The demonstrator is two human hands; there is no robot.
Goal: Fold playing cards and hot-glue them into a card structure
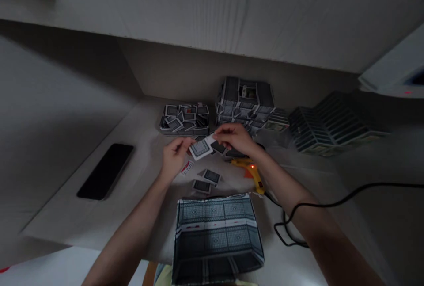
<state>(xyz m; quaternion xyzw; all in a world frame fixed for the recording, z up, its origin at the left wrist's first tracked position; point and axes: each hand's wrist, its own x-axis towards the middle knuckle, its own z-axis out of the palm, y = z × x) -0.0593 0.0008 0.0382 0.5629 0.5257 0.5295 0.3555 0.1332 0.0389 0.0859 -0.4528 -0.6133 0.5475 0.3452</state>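
Observation:
In the middle of the head view, my left hand pinches the left edge of a playing card with its patterned back up. The fingers of my right hand are closed at the card's upper right, on a white corner; whether that is a second card I cannot tell. Loose playing cards lie below the hands, and one card lies face up near my left hand. Close to my body stands an open box made of joined cards. A yellow glue gun with a lit red light rests below my right wrist.
A card tray heaped with cards stands at the back, beside a larger card-built box. Stacked card structures stand at the right. A black phone lies at the left. A black cord passes across my right forearm; a shelf hangs overhead.

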